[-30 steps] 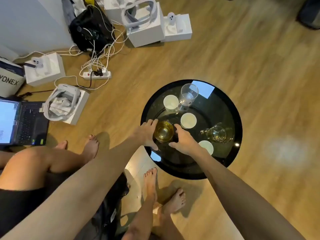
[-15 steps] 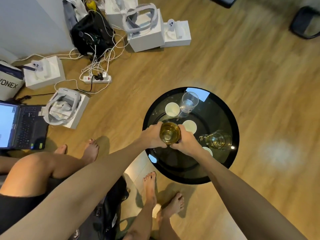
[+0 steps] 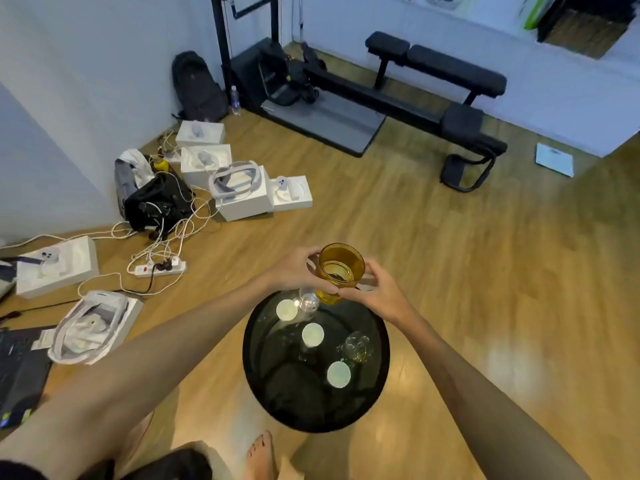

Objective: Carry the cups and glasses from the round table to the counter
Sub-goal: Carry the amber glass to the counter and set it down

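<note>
You hold the amber glass (image 3: 340, 271) upright between both hands, left hand (image 3: 294, 271) and right hand (image 3: 377, 294) closed around its sides, clear above the round table (image 3: 270, 375). Below your grip, three white cups and two clear glasses wait. Keep it level and walk steadily; no counter is in view.

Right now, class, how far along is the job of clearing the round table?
Done: nothing visibly delivered; no counter is in view. In hand: the amber glass, lifted clear of the round table, held between left hand and right hand. Left: three white cups and two clear glasses on the table.
</note>
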